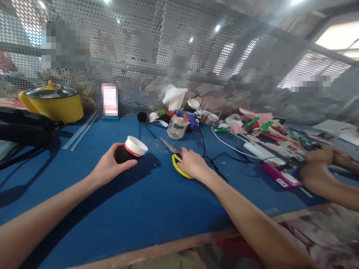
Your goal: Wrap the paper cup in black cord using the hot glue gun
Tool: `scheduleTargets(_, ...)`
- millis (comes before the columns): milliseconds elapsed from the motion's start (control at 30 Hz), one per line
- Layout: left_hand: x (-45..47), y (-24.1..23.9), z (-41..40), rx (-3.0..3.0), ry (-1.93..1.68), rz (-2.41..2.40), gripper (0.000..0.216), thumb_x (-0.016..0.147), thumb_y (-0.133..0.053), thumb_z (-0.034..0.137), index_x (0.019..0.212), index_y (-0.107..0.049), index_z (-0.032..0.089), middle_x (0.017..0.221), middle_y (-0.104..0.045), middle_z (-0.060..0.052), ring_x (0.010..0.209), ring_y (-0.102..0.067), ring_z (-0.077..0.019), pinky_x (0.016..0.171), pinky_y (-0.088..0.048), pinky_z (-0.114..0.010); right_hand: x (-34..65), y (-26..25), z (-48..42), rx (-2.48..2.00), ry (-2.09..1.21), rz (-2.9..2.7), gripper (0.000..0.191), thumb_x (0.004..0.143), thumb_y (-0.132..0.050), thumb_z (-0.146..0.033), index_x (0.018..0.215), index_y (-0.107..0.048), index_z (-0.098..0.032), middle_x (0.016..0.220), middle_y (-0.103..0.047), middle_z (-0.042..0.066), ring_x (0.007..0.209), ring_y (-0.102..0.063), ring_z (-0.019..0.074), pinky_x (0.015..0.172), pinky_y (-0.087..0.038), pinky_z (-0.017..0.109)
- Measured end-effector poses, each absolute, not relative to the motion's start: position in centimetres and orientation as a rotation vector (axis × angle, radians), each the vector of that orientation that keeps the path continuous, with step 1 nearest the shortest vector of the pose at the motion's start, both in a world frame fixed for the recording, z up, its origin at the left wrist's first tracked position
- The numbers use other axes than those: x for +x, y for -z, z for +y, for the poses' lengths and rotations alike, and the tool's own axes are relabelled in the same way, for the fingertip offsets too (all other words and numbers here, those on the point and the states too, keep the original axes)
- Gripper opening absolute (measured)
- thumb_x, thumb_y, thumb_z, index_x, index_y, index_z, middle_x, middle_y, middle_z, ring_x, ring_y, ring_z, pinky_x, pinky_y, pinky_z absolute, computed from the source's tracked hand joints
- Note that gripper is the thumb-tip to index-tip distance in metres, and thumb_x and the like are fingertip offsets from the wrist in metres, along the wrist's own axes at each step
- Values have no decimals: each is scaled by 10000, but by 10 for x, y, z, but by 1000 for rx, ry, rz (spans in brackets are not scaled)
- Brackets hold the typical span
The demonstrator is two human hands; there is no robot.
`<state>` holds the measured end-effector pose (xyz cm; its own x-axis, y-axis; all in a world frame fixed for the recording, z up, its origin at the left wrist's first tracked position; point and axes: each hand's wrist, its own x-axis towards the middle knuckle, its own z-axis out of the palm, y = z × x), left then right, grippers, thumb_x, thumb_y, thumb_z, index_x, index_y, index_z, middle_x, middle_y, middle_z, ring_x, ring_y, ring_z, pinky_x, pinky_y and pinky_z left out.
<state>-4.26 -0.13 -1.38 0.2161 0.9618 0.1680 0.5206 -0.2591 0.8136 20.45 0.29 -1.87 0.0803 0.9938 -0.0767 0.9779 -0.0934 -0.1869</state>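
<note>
My left hand [111, 164] is wrapped round a paper cup [136, 145] with a white rim, a red band and a black covering. The cup is tilted to the right, a little above the table. My right hand [192, 162] is closed over the handles of a pair of scissors [181, 169] with yellow grips. The blades point away to the left, low over the blue table [134, 213]. Small pale scraps lie beside the blades. Just beyond them stands a clear jar [177, 127], and a blue glue gun [188, 116] rests across its top.
A yellow electric pot [53, 104] stands at the back left, near glue sticks [81, 130] and a lit phone [110, 100]. On the right lie a purple power strip [280, 177], cables and pink and green craft pieces [259, 125]. Another person's hands [319, 166] are at the right edge.
</note>
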Motion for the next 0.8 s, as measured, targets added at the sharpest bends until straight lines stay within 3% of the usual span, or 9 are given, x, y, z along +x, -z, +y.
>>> scheduleTargets(133,-43,15,0,1851,-916,1364,562,594,-585,439,1033,-398,143,970,-539,-84,874,-529,-222,769,-415,-352,211,17,4,-2090,-499,-1952,475,667,-494,-238,1115,-433,-95,952,-554,161,869,-531,260,663,-408,318)
scheduleTargets(267,-41,12,-2,1815,-908,1348,561,595,-589,437,1035,-403,141,951,-538,-81,846,-533,-218,749,-419,-346,210,13,-1,-1889,-804,-1820,493,721,-466,-293,1172,-361,-126,805,-569,78,595,-543,135,484,-414,241)
scheduleTargets(433,-41,8,-5,1671,-922,1301,500,624,-571,437,999,-447,130,847,-550,-59,747,-544,-193,640,-434,-295,201,5,-9,-1263,-1567,-1316,352,662,-578,-319,960,-462,-173,572,-407,-52,374,-315,26,304,-226,154)
scheduleTargets(567,-40,8,-6,1395,-922,1118,423,678,-528,426,970,-478,124,793,-566,-55,678,-554,-162,610,-438,-280,194,-4,-15,-1046,-1770,-1174,307,720,-489,-391,966,-462,-209,541,-387,-67,337,-244,14,284,-176,138)
scheduleTargets(667,-40,9,-6,1218,-906,991,380,713,-494,418,944,-502,117,752,-576,-56,619,-553,-141,570,-440,-265,191,-6,-16,-967,-1746,-1152,375,717,-457,-470,983,-447,-207,545,-409,-57,373,-354,37,329,-293,162)
scheduleTargets(733,-39,9,-5,1168,-903,967,368,719,-490,414,930,-518,114,748,-580,-60,613,-552,-138,555,-436,-255,190,-4,-15,-938,-1680,-1167,448,677,-468,-537,976,-431,-206,575,-437,-44,481,-485,80,457,-412,218)
scheduleTargets(800,-39,8,-5,1150,-906,971,364,715,-499,409,928,-525,115,763,-580,-63,614,-548,-134,549,-430,-248,189,-1,-15,-910,-1623,-1244,560,604,-500,-600,999,-397,-216,627,-467,-28,649,-563,144,625,-451,292)
